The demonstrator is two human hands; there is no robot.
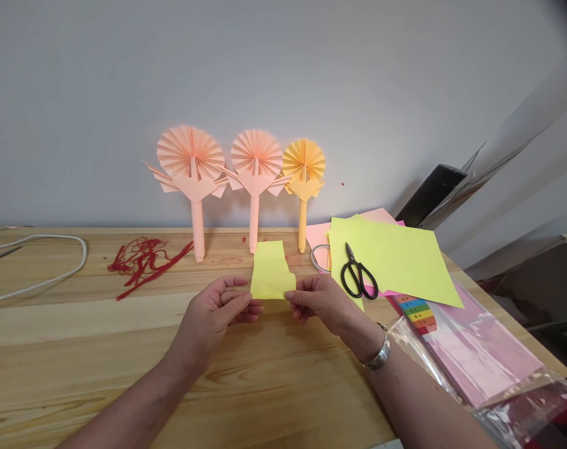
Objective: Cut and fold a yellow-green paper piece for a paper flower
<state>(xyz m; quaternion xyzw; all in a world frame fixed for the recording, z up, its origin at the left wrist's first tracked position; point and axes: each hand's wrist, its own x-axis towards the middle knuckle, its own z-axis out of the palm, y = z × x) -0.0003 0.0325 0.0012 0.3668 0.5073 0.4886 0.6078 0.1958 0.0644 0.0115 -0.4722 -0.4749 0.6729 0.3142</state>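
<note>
Between my two hands is a small piece of yellow paper (271, 271), held above the wooden table; its right edge has a step and its near edge looks folded. My left hand (222, 305) pinches the near left corner between thumb and fingers. At the near right corner, my right hand (316, 299) pinches the paper the same way. Behind it, three folded-paper figures with round pleated fans lean upright by the wall: a large pink one (197, 218), a smaller pink one (254, 215) and an orange one (303, 215).
Black-handled scissors (358, 274) lie on yellow sheets (395, 255) at the right, over pink sheets. Nearer is a clear plastic packet of coloured paper (484, 355). A black cylinder (428, 193) leans behind. Red thread (143, 262) and a white cable (85, 249) lie on the left.
</note>
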